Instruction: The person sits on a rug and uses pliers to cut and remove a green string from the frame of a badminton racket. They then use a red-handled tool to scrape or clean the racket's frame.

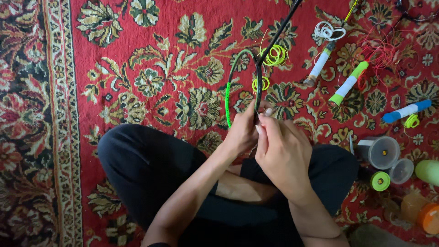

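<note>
Black-trousered crossed legs (151,169) sit on the red floral carpet (137,55). Above them, the left hand (241,132) grips the green-and-black racket frame (228,87), fingers curled round its rim. The right hand (283,151) pinches something small beside it; what, I cannot tell.

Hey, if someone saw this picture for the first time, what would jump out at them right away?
First, the two hands at the centre: the left hand grips the green and black racket frame while the right hand pinches at its rim, above crossed legs in black. Under everything lies the red floral carpet. At upper right, neon yellow string coils sit beside the racket's shaft, with taped handles and small plastic cups scattered at the right.
</note>
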